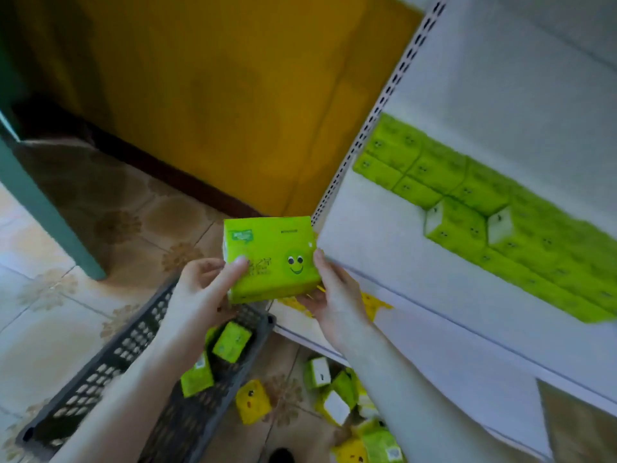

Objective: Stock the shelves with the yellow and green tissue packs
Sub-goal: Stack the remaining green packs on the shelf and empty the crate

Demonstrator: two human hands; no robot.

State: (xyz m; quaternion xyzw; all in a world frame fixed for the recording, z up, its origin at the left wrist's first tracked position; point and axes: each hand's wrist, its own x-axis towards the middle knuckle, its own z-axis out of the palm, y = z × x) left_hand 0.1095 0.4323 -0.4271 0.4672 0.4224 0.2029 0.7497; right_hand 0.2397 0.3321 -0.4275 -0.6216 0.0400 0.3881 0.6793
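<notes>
I hold one green tissue pack [272,257] with a smiley face in front of me, just left of the white shelf [377,228]. My left hand [203,289] grips its left end, thumb on top. My right hand [329,292] grips its right end from below and the side. On the shelf, several green packs [467,202] stand stacked in rows. More green packs [230,340] lie in the dark plastic crate [110,359] below. Yellow packs [252,401] and green ones [334,389] lie loose on the floor.
A lower shelf board [450,355] juts out under my right arm, with yellow packs [374,304] partly hidden behind my right hand. A perforated shelf upright [377,118] rises beside a yellow wall [233,95]. A green post [43,208] stands at left on the tiled floor.
</notes>
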